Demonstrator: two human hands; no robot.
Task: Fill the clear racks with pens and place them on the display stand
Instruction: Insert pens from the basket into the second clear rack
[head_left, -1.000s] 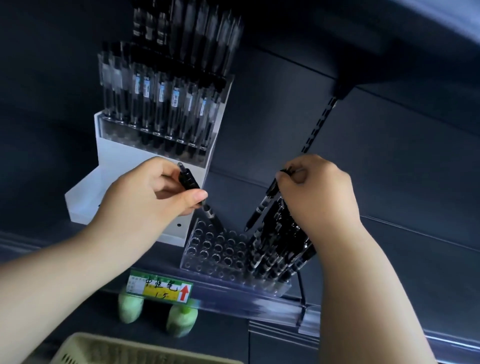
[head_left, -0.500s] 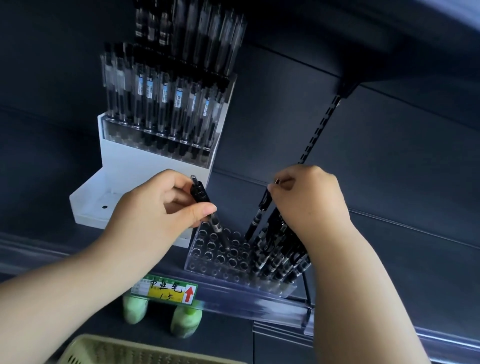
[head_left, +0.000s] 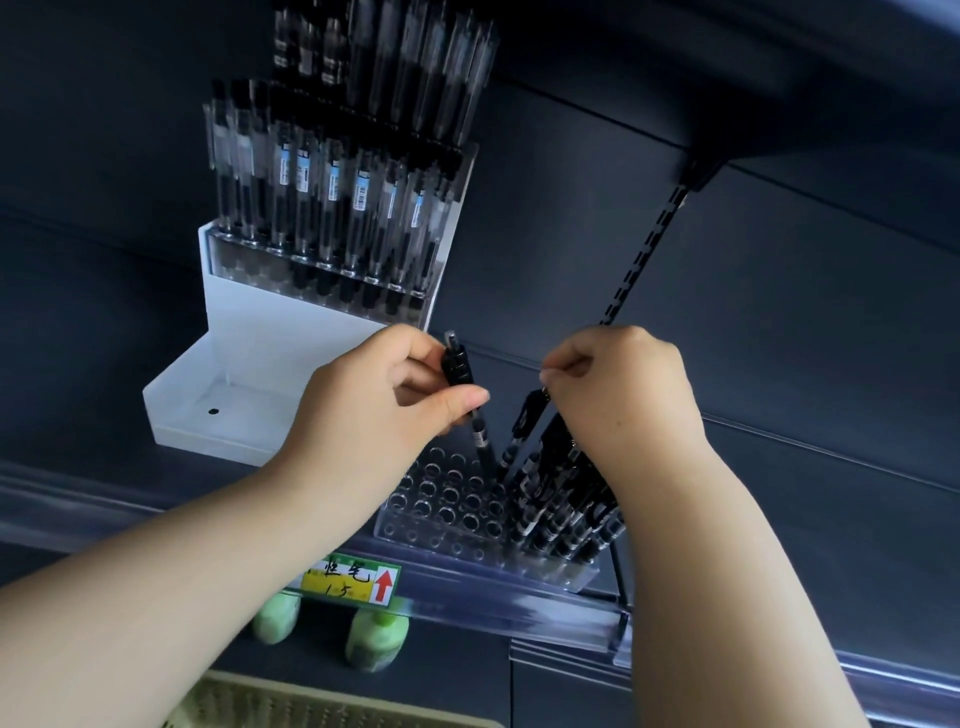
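Observation:
A clear rack (head_left: 441, 499) with rows of round holes sits on the dark shelf; its right part holds several black pens (head_left: 566, 499), its left holes stand bare. My left hand (head_left: 384, 405) grips a black pen (head_left: 460, 366) by its upper end, tip down into a hole near the rack's middle. My right hand (head_left: 618, 384) pinches the top of another black pen (head_left: 527, 421) that leans in the rack beside the filled rows. Behind stands the white display stand (head_left: 291, 332), carrying a filled rack of pens (head_left: 332, 218) on its upper step; its lower step is bare.
A price label (head_left: 356, 582) with a red arrow hangs on the shelf's clear front rail. Two green bottles (head_left: 376, 642) stand below it. A pale yellow basket (head_left: 311, 706) is at the bottom edge. A slotted upright (head_left: 644, 244) runs up the dark back panel.
Both hands have sunk toward the clear rack. The left hand's pen has gone from above the holes down into one, and the right hand's pen has dropped lower beside it.

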